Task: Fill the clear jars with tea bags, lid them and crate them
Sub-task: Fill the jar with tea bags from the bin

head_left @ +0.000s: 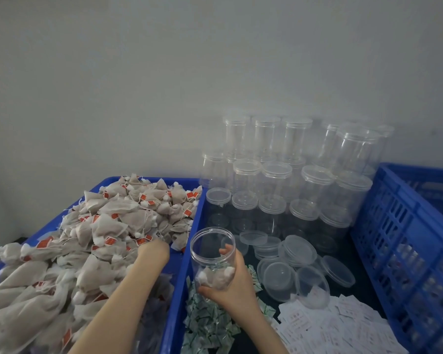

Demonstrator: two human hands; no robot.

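Observation:
My right hand grips a clear open jar, tilted toward me, with a few tea bags lying in its bottom. My left hand reaches into the heap of tea bags in the blue tray; its fingers are buried among the bags, so what they hold is hidden. Stacked lidded empty jars stand behind. Loose clear lids lie beside the held jar.
A blue slatted crate stands at the right with jars dimly visible inside. Small green-white sachets and white paper packets lie in front of the lids. A grey wall is behind everything.

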